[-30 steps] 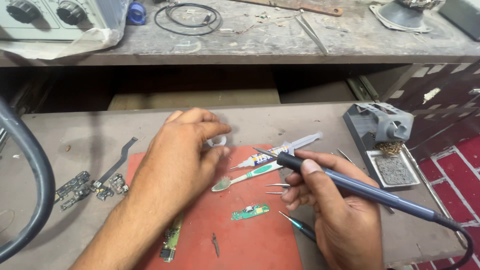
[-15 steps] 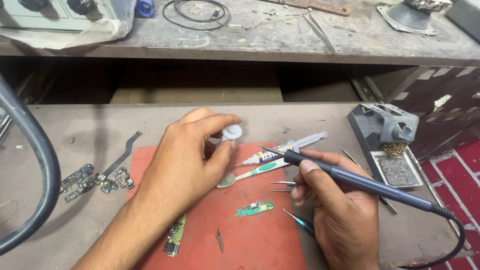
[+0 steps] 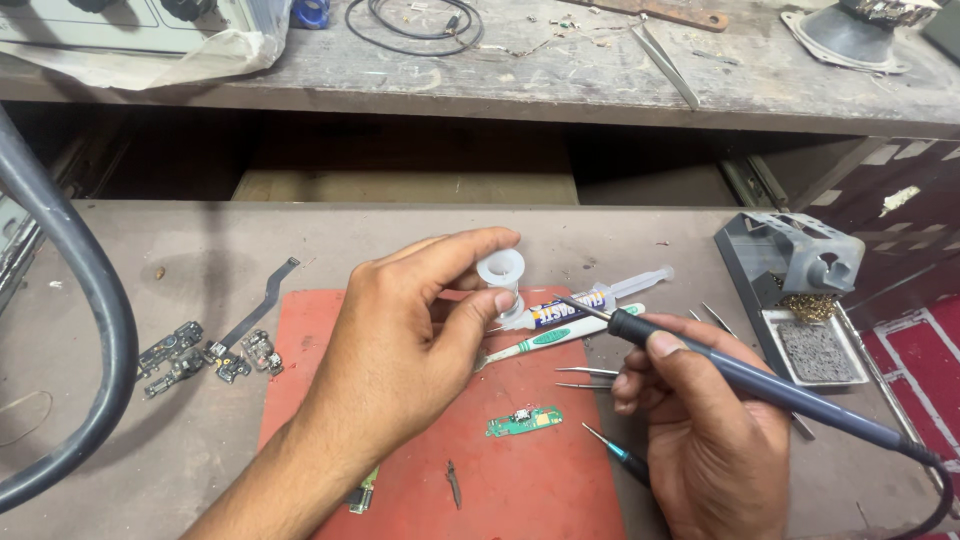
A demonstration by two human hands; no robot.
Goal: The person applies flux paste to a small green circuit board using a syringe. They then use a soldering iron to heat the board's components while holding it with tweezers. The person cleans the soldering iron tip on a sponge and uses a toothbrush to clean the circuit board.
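Note:
My left hand [image 3: 410,340] pinches a small white spool [image 3: 501,270] between thumb and forefinger, lifted just above the red mat [image 3: 520,480]. My right hand [image 3: 710,440] grips a blue soldering iron [image 3: 760,385], its tip pointing left close to the spool. A small green circuit board [image 3: 524,421] lies on the mat below both hands. A flux syringe [image 3: 590,300] and a green-handled brush [image 3: 555,340] lie between the hands.
A grey soldering iron stand [image 3: 800,265] with brass wool and a sponge tray sits at right. Flex cable and small boards [image 3: 215,350] lie at left of the mat. Tweezers [image 3: 588,372] lie on the mat. A thick dark hose [image 3: 80,290] arcs at far left.
My left hand has picked the white spool up off the bench and raised it. The iron in my right hand has shifted slightly toward it.

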